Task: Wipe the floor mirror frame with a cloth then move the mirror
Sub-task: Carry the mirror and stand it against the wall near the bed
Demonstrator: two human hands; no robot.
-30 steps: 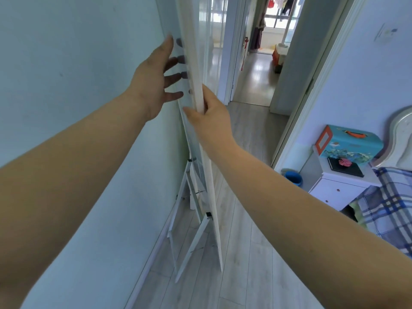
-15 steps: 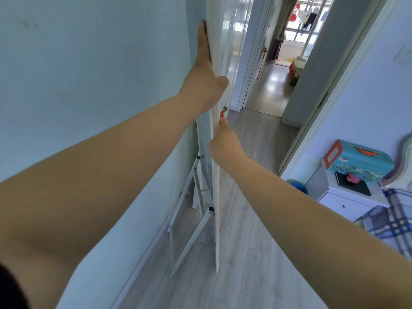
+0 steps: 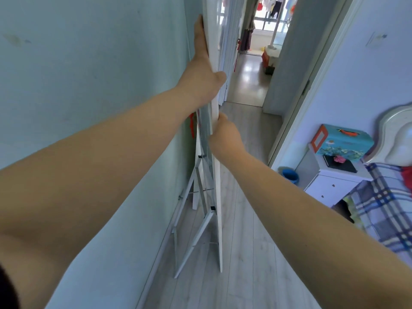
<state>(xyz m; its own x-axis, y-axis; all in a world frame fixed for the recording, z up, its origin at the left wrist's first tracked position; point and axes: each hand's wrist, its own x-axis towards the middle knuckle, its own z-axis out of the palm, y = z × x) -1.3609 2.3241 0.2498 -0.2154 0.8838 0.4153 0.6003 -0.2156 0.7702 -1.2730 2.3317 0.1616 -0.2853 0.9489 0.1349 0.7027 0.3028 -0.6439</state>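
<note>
Both hands are on the floor mirror (image 3: pixel 215 197), which stands edge-on to me beside the wall (image 3: pixel 89 63), its long axis vertical and its folding stand (image 3: pixel 196 233) splayed between it and the wall. I judge the wiping done and the move underway. My left hand (image 3: pixel 204 70) sits higher, fingers flat along the back edge, thumb hooked round the front; my right hand (image 3: pixel 225 134) grips the frame's front edge lower down, nearer me. The mirror's top is cut off, I see no cloth, and I cannot tell whether the foot touches the floor (image 3: pixel 256 253).
</note>
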